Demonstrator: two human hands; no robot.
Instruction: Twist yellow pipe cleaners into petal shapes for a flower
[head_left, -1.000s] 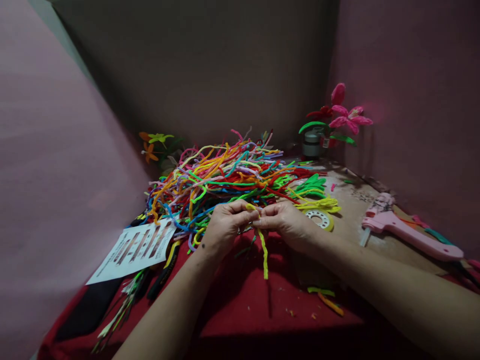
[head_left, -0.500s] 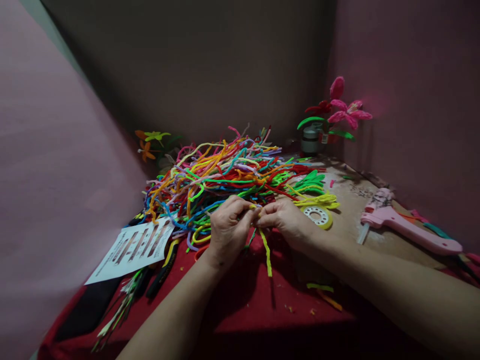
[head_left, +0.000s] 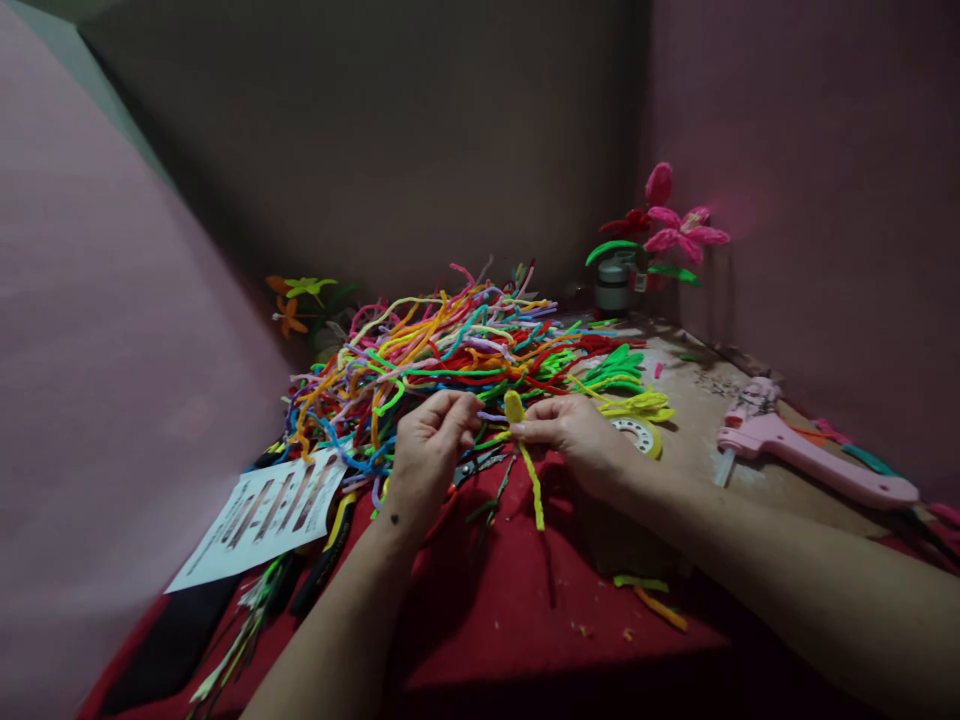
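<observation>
My right hand (head_left: pixel 576 438) pinches a yellow pipe cleaner (head_left: pixel 514 406) folded into a small petal-like loop at the top, with its loose tail hanging over the red cloth (head_left: pixel 517 620). To the left, my left hand (head_left: pixel 431 445) is closed, thumb against fingers, apart from the yellow loop. A lavender strand (head_left: pixel 492 417) runs between the left fingertips and the loop; whether those fingers grip it I cannot tell. Scissors (head_left: pixel 480 463) lie partly hidden behind the left hand. Just beyond both hands is a heap of many-coloured pipe cleaners (head_left: pixel 450 340).
At right, a pink glue gun (head_left: pixel 810 450) rests on a board, near a yellow tape roll (head_left: pixel 646 437). A printed sheet (head_left: pixel 262 515) and a black-and-yellow handled tool (head_left: pixel 326 555) lie left. Pink pipe-cleaner flowers (head_left: pixel 686 235) stand at back right. Scraps (head_left: pixel 660 607) lie in front.
My hands were together at the yellow pipe cleaner; the left has drawn away to the left. The yellow loop now stands upright in view, and the scissors are more exposed.
</observation>
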